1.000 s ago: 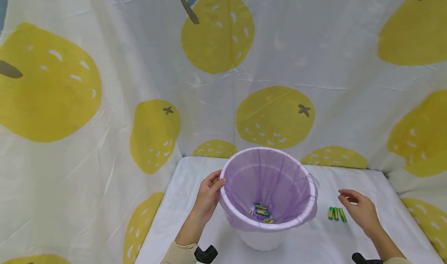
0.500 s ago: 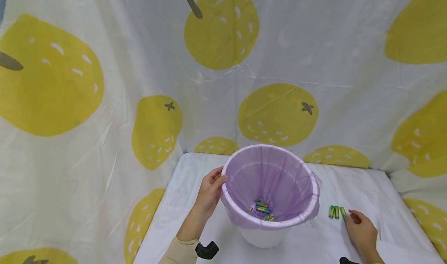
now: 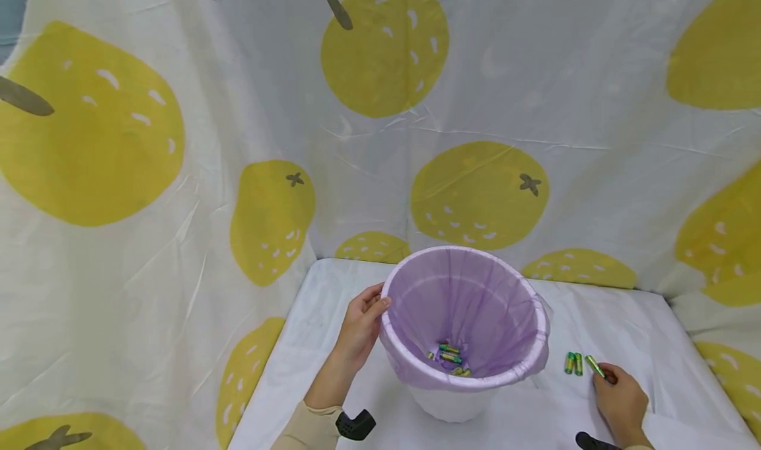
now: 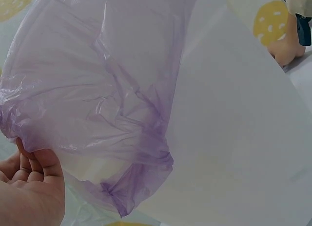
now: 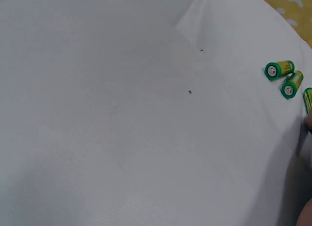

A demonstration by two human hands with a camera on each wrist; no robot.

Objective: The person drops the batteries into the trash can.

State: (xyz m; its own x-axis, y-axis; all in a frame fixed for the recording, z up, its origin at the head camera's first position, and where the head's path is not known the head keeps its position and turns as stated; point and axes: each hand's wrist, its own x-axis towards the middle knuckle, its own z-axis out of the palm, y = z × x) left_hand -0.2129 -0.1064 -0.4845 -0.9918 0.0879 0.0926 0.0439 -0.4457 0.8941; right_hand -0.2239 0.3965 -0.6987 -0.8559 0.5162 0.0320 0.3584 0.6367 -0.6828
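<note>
A white trash can (image 3: 448, 405) lined with a thin purple bag (image 3: 487, 304) stands tilted toward me in the head view. My left hand (image 3: 359, 331) grips its rim at the left, thumb on the near side; in the left wrist view, curled fingers (image 4: 36, 167) hold the bag's edge. Several green-and-yellow batteries (image 3: 450, 357) lie at the bottom of the bag. To the right, my right hand (image 3: 621, 397) pinches one battery (image 3: 594, 365) close to the tabletop. Two more batteries (image 3: 573, 363) lie side by side just left of it.
White cloth covers the table (image 3: 535, 417), with dark specks (image 5: 189, 91) on it in the right wrist view. Behind and along both sides hangs a white curtain (image 3: 368, 172) printed with yellow fruit.
My right hand has come down to the rightmost of the three batteries, pinched it and tilted it away from the other two. The left hand keeps its hold on the rim.
</note>
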